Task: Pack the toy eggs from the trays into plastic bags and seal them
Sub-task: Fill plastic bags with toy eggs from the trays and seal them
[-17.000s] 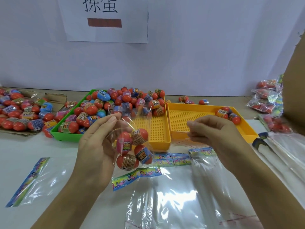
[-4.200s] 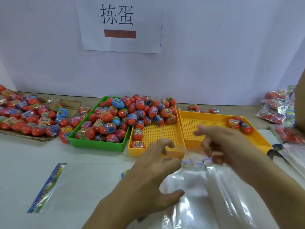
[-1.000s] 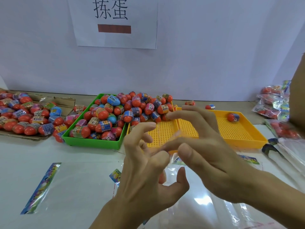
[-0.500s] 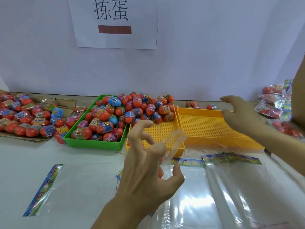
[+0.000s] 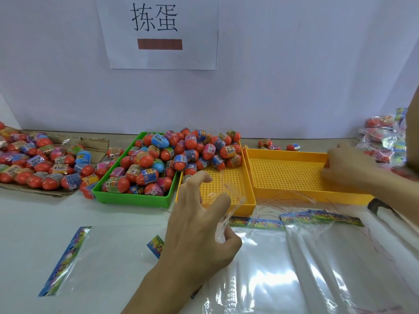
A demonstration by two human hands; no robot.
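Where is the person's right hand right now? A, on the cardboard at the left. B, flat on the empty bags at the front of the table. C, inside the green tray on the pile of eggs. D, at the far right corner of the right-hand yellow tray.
D: the right hand is at the far right corner of the right-hand yellow tray, away from the green tray.

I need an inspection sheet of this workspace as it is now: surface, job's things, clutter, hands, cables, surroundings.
Surface: white table.
Job's things: toy eggs heaped over the green tray and a yellow tray; second yellow tray looks empty; flat bags in front.
Clutter: loose eggs on cardboard; filled bags far right.
Hands: left hand pinches a clear bag; right hand at the second yellow tray's far corner, grip unclear.
Cables: nothing seen.
Surroundings: wall with a paper sign.
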